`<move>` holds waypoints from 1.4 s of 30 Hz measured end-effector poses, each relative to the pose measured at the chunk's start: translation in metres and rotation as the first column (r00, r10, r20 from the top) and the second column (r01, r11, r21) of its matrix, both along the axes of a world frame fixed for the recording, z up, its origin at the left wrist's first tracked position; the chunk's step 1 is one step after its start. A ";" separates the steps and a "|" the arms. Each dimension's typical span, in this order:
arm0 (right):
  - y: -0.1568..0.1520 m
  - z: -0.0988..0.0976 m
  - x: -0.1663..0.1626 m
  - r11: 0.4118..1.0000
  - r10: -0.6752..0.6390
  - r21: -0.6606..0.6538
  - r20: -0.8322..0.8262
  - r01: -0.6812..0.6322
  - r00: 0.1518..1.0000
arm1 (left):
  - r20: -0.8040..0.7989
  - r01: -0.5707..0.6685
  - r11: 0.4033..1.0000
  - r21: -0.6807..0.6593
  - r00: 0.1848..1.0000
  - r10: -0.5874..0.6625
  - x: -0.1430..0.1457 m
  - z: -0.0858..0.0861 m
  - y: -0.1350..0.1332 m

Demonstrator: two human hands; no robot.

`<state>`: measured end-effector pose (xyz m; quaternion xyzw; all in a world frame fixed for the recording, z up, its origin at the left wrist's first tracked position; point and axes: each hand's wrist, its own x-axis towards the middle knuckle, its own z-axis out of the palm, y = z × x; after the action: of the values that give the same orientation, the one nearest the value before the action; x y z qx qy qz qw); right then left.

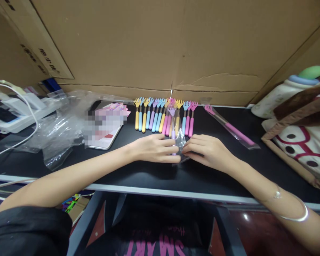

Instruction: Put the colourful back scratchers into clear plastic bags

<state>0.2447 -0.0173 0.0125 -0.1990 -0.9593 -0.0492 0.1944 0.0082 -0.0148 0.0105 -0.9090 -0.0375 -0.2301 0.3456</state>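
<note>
Sleeving appears to be in hand: the left hand (152, 148) lays its fingers across the purple scratcher (173, 134) in front of the row (155, 122), the right hand (209, 151) bunches its fingers at the clear sleeve (180, 137), neither pinch can be confirmed, and the next move calls for steady alignment.

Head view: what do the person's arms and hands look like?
The left hand and right hand are ungloved. A black sleeve shows on the left side; none shows on the right. The right forearm wears a slim silvery bangle with a small shiny ornament.
</note>
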 end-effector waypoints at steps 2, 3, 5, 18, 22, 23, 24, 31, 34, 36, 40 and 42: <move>0.000 0.001 0.000 1.000 -0.002 -0.012 -0.008 0.002 1.000 | -0.001 -0.013 1.000 -0.004 1.000 0.013 -0.001 -0.002 0.000; 0.000 0.001 0.000 1.000 -0.002 -0.019 -0.012 0.002 1.000 | -0.001 -0.020 1.000 -0.006 1.000 0.020 -0.002 -0.003 0.001; 0.000 0.002 -0.001 0.999 -0.005 -0.035 -0.020 0.004 1.000 | 0.003 -0.036 0.999 -0.010 0.999 0.036 -0.002 -0.005 0.001; 0.001 -0.002 -0.001 0.953 -0.043 -0.302 -0.091 0.014 0.995 | 0.222 -0.103 0.955 -0.277 0.960 0.168 0.010 -0.020 -0.011; 0.002 -0.004 -0.002 0.905 -0.087 -0.425 -0.153 0.014 0.984 | 0.209 -0.113 0.852 -0.511 0.945 0.251 0.011 -0.020 -0.015; 0.002 -0.005 -0.003 0.889 -0.098 -0.459 -0.168 0.011 0.981 | 0.198 -0.105 0.796 -0.597 0.942 0.273 0.010 -0.019 -0.017; 0.002 -0.005 -0.003 0.870 -0.107 -0.493 -0.180 0.005 0.978 | 0.186 -0.095 0.723 -0.685 0.936 0.299 0.010 -0.019 -0.017; 0.004 -0.004 -0.007 0.747 -0.192 -0.664 -0.241 -0.017 0.951 | 0.123 0.043 0.182 -0.982 0.882 0.455 0.009 -0.017 -0.018; 0.004 -0.004 -0.008 0.704 -0.248 -0.710 -0.235 0.008 0.940 | 0.144 0.092 0.133 -0.987 0.873 0.466 0.009 -0.018 -0.016; 0.004 -0.005 -0.008 0.676 -0.282 -0.736 -0.228 0.025 0.932 | 0.140 0.085 0.133 -0.987 0.866 0.480 0.008 -0.019 -0.014; 0.004 -0.007 -0.009 0.598 -0.362 -0.801 -0.231 0.035 0.903 | 0.120 0.050 0.149 -0.988 0.852 0.509 0.008 -0.020 -0.012; 0.004 -0.008 -0.010 0.554 -0.395 -0.832 -0.238 0.023 0.888 | 0.128 0.059 0.150 -0.987 0.854 0.504 0.007 -0.019 -0.011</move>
<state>0.2350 -0.0130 0.0048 -0.3862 -0.7814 0.4124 0.2650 0.0156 -0.0259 -0.0088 -0.8211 -0.3892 -0.2920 -0.2985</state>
